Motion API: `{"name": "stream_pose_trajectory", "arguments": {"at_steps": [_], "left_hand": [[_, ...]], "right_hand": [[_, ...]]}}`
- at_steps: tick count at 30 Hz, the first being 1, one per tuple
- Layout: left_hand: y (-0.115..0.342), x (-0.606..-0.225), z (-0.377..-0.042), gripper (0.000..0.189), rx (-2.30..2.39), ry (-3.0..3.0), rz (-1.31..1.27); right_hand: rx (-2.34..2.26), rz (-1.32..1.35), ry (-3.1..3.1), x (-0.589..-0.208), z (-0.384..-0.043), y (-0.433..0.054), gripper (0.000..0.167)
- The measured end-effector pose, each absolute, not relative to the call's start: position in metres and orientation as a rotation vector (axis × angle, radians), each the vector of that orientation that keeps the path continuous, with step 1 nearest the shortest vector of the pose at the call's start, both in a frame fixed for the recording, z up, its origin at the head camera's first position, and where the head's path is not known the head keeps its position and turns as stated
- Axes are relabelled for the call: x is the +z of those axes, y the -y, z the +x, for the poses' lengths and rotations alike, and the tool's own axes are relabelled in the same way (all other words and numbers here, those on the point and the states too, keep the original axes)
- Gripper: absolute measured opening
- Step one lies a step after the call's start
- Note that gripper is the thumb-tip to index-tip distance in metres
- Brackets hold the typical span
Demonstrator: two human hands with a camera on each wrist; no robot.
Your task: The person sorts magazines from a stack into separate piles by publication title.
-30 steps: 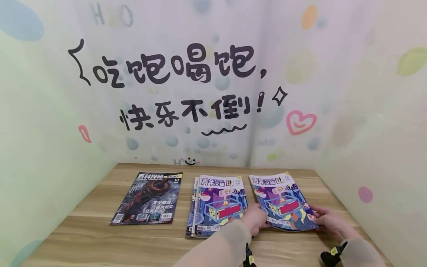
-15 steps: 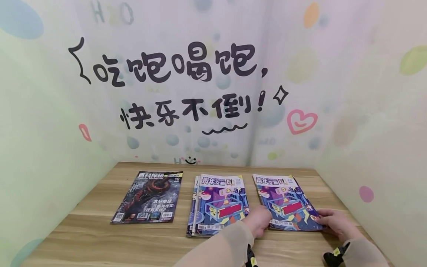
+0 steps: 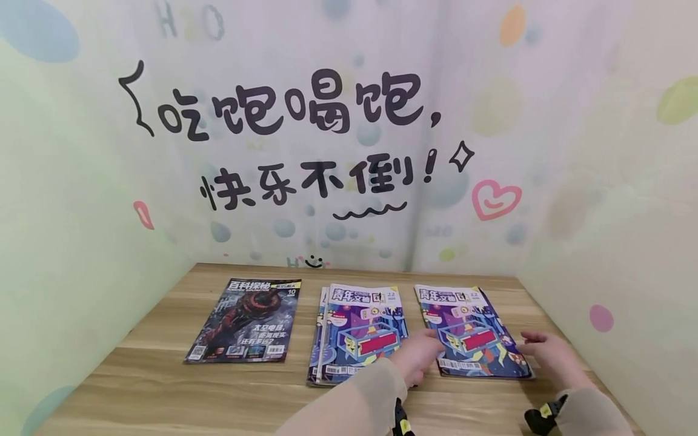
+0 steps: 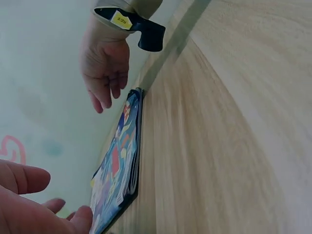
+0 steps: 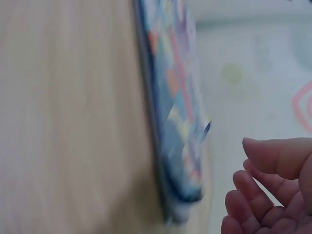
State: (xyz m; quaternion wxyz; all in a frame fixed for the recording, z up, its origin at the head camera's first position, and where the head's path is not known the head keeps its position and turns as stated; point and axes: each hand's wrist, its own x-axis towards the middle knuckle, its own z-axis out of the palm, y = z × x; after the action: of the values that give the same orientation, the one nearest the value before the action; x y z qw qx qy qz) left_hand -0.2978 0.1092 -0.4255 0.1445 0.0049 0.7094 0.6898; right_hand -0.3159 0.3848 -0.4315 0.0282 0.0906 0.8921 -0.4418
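Observation:
A colourful magazine (image 3: 470,336) with a blue and purple cover lies flat at the right of the table, slightly turned. My left hand (image 3: 417,356) is beside its lower left edge, the fingers loosely bent and holding nothing. In the left wrist view its fingertips (image 4: 82,219) overlap the magazine's near end. At the other side my right hand (image 3: 552,357) hovers by the lower right edge. A gap shows between its loosely curled fingers (image 5: 253,195) and the magazine in the right wrist view. Below the top cover's corner, a further layer shows there.
Left of my left hand sits a stack of magazines (image 3: 362,330) with the same cover, its lower copies jutting out leftward. Farther left lies a dark science magazine (image 3: 245,321). The wooden table (image 3: 218,399) is bounded by a printed back wall (image 3: 305,242) and side walls.
Both hands have let go of the right magazine and drawn slightly away from its edges. It has shifted a little to the right and now lies flat.

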Motion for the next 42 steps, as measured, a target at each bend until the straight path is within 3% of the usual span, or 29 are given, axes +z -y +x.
{"name": "stream_pose_trajectory", "arguments": {"at_steps": [10,25,42], "left_hand": [[-0.069,-0.424,-0.310,0.037,1.951,-2.140,0.172],[0.012,-0.425,-0.316,0.034,1.859,-2.287,0.126],[0.070,-0.440,-0.307,0.037,2.035,-2.308,-0.003]], "right_hand": [[-1.494,0.193,-2.708,-0.420,-0.317,-0.318,0.059],[-1.627,0.111,-2.664,-0.433,-0.318,-0.221,0.044],[-1.796,0.269,-2.470,-0.452,-0.314,-0.172,0.056]]}}
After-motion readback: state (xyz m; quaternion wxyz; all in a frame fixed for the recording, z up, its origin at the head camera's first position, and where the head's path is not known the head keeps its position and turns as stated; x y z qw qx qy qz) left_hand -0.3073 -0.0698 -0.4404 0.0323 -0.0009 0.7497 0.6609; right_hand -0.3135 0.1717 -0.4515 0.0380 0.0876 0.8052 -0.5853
